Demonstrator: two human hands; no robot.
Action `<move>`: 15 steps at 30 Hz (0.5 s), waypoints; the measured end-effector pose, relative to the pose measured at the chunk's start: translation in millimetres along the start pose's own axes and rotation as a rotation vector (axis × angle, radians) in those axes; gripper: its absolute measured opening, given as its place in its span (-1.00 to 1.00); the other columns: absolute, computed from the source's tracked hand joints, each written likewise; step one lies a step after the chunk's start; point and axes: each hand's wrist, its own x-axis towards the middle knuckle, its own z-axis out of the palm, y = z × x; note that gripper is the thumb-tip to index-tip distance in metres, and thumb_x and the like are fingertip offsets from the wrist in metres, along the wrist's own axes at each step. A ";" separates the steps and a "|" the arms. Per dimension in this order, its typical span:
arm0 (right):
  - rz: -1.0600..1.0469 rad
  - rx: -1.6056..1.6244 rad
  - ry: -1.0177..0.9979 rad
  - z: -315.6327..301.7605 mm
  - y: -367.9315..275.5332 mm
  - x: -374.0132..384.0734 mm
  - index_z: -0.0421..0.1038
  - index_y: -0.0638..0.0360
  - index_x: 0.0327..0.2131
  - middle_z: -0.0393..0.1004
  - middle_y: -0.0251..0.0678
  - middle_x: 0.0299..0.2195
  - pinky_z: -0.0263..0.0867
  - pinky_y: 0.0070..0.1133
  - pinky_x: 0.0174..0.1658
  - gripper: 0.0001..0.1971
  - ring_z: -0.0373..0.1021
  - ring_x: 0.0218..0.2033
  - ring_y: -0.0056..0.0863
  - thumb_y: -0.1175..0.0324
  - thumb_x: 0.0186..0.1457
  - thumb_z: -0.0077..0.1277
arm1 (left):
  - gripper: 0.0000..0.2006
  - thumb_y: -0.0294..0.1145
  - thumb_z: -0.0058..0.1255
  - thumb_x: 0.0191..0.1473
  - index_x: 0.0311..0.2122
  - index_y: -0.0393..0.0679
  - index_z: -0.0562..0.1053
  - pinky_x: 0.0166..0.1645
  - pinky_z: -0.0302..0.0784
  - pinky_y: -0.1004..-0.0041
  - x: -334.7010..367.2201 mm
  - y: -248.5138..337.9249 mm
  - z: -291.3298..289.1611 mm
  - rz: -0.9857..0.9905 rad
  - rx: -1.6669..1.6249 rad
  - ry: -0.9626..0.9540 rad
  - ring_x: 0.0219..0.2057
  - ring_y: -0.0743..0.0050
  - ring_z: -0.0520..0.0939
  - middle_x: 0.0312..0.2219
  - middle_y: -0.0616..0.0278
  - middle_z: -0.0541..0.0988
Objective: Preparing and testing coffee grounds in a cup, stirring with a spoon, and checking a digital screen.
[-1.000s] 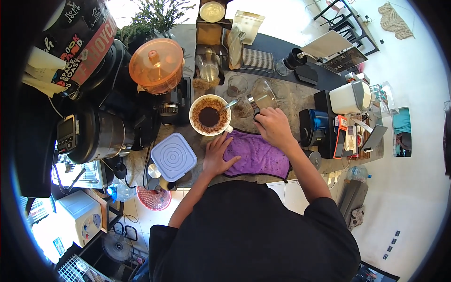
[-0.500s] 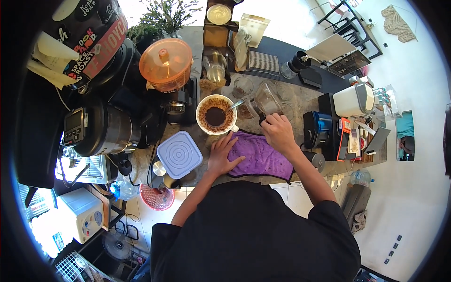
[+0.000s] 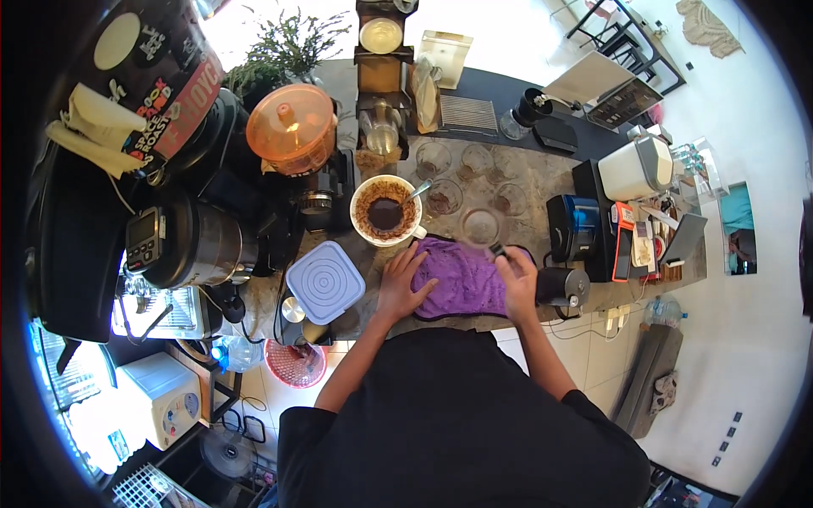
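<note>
My left hand (image 3: 404, 284) lies flat with fingers spread on the left part of a purple cloth (image 3: 457, 279) with a dark edge. At the cloth's right side, my right hand (image 3: 518, 286) grips the dark handle of a clear glass server (image 3: 481, 227), which stands or hovers just past the cloth's far edge; I cannot tell which. Beyond it are several small clear glasses (image 3: 444, 196) with a little dark liquid or residue. Left of them, a white cup (image 3: 386, 212) holds dark liquid, brown grounds coat its inner wall, and a metal spoon (image 3: 419, 190) leans in it.
A blue square lid (image 3: 325, 282) lies left of my left hand. Farther left are an orange-lidded container (image 3: 290, 127) and a dark machine (image 3: 182, 233). On the right stand a kettle-like dark jug (image 3: 563, 288) and a blue-black box (image 3: 572, 227). A hand grinder (image 3: 527, 114) stands at the back.
My right hand has drawn the glass server back toward me, from a tilt over the small glasses to about upright by the cloth. My left hand has stayed on the cloth.
</note>
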 end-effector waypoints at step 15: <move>0.369 0.161 -0.290 -6.5 87.9 -35.8 0.52 0.19 -0.14 0.55 -0.36 -0.16 0.28 -0.52 0.09 -0.86 0.45 -0.11 -0.51 0.38 0.29 0.10 | -0.32 0.02 0.16 0.13 0.26 -0.16 0.37 0.33 0.17 0.07 -30.1 8.5 -11.0 0.031 0.375 0.044 0.36 0.14 0.29 0.38 0.04 0.24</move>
